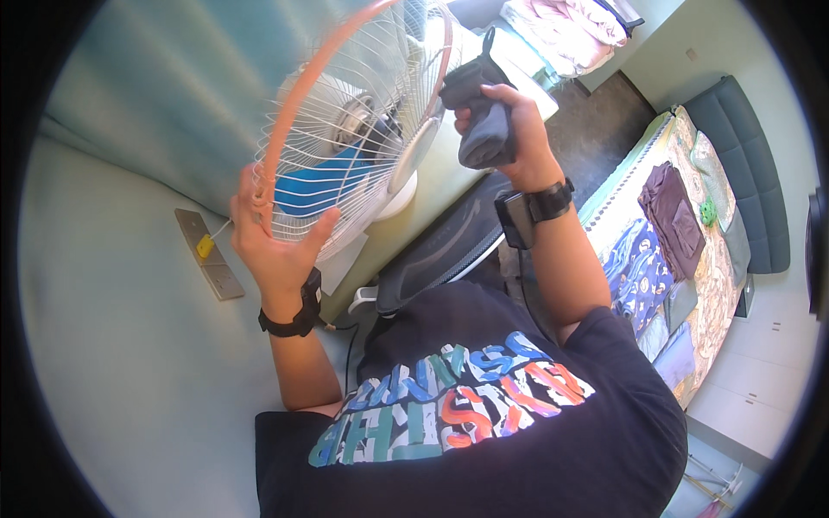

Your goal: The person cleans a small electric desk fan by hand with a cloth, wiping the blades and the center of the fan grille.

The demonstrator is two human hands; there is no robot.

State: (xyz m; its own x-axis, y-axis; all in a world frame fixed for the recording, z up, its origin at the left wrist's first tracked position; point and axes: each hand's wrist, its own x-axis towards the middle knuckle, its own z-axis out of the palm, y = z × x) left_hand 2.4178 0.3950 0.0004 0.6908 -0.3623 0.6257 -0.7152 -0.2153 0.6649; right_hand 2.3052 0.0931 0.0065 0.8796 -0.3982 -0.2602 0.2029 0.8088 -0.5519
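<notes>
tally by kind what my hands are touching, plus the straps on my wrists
Fan, left hand on it: 1
Dark cloth, in the right hand: 1
Black wrist straps: 2
Total: 4

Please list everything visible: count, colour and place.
fan: one, white, blue-bladed, upper centre
cloth: one, dark grey, in right hand
curtain: one, teal, upper left
wall plate: one, grey, left
plug: one, yellow, on wall plate
chair: one, black, centre
bed: one, patterned, right
garments: several, mixed, on bed
fabric pile: one, pink, upper right
T-shirt: one, black, lower centre
wristbands: two, black, on wrists
left hand: one, bare, on fan rim
right hand: one, bare, around cloth
</notes>
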